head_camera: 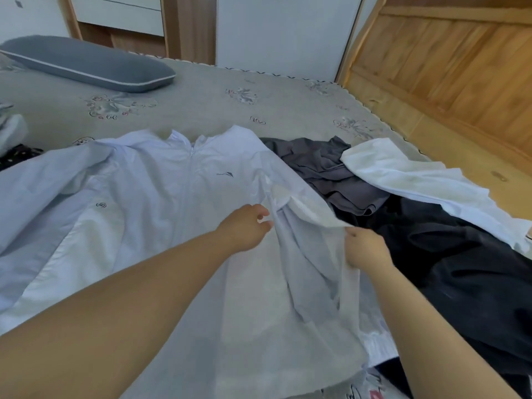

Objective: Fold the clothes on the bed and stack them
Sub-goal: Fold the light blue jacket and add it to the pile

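A pale blue zip jacket (161,197) lies front-up across the grey bed (218,108), and both my hands are on its right sleeve (299,226). My left hand (244,228) pinches the bunched fabric while my right hand (364,249) grips the sleeve's edge, lifting it. Beside the jacket lie a grey garment (325,168), a white one (403,174) and a black one (460,254).

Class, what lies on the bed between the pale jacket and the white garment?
In the head view, a crumpled grey garment lies between the jacket and the white garment.
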